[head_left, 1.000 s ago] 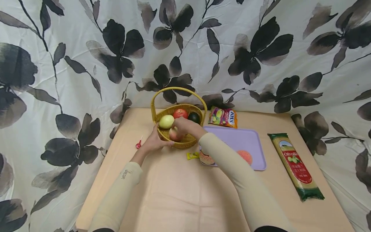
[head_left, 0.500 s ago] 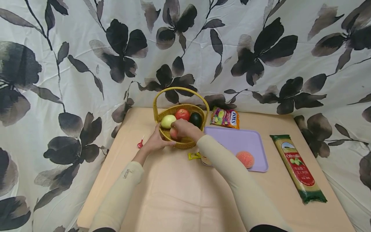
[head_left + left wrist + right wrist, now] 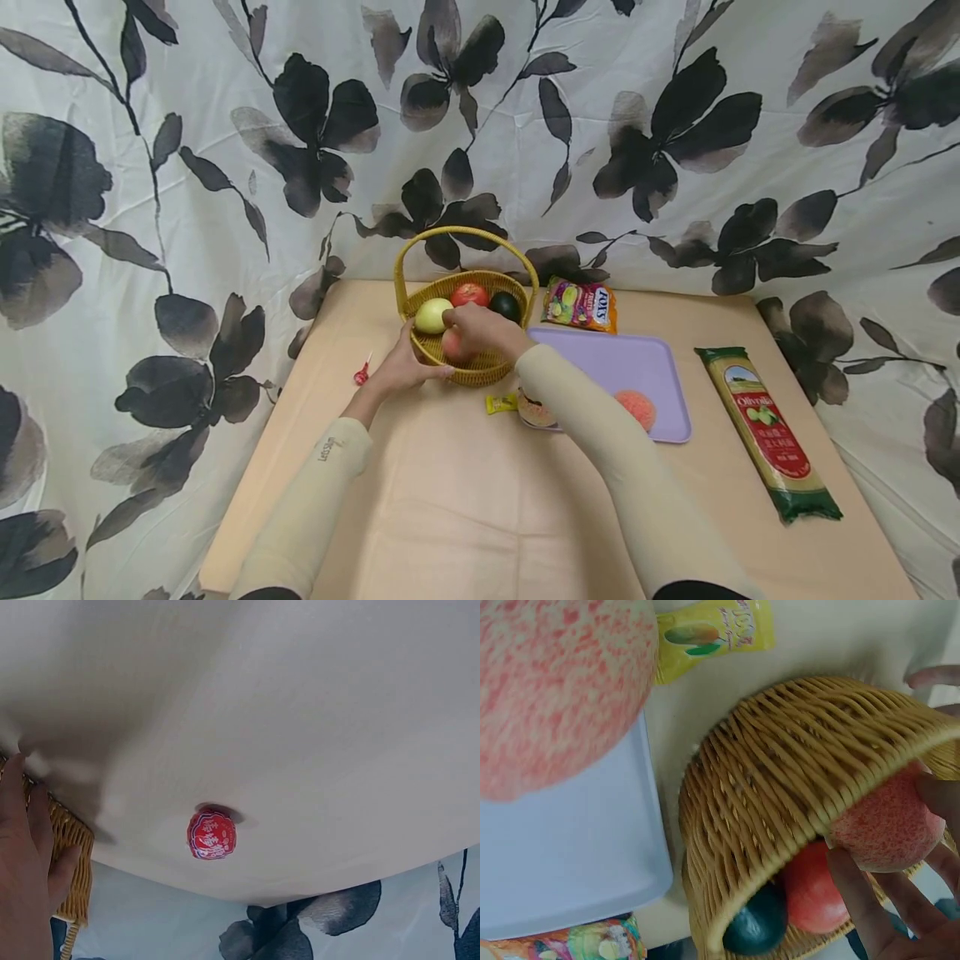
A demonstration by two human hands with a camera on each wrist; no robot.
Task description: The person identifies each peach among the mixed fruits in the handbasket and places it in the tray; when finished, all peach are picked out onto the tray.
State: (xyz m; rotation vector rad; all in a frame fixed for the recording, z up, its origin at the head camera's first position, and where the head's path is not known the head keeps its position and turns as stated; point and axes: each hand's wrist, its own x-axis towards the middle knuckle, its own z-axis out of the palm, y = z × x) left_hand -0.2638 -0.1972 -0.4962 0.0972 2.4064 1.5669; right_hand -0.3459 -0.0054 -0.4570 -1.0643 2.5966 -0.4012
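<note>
A yellow wicker basket (image 3: 480, 377) with a tall arched handle stands at the back of the table. My left hand (image 3: 401, 367) grips its left side, fingers along the outer wall and thumb at the front rim. Inside the basket, my right hand (image 3: 483, 329) holds a speckled pink peach (image 3: 889, 821) between thumb and fingers, close to the rim. Around the peach lie a pale yellow-green round fruit (image 3: 432, 317), a red fruit (image 3: 468, 294) and a dark green avocado-like fruit (image 3: 505, 307). The fingers hide part of the peach in the head view.
Right of the basket lies a lilac tray (image 3: 615, 354) with a pink peach (image 3: 636, 408). My right sleeve partly covers a beige-and-reddish round thing (image 3: 534, 412) beside a yellow candy wrapper (image 3: 500, 403). A Fox's sweets bag (image 3: 579, 304), pasta pack (image 3: 768, 433) and red lollipop (image 3: 362, 375) lie around.
Both hands stay at the basket, the right one still holding the peach low inside it. The head view has shifted slightly.
</note>
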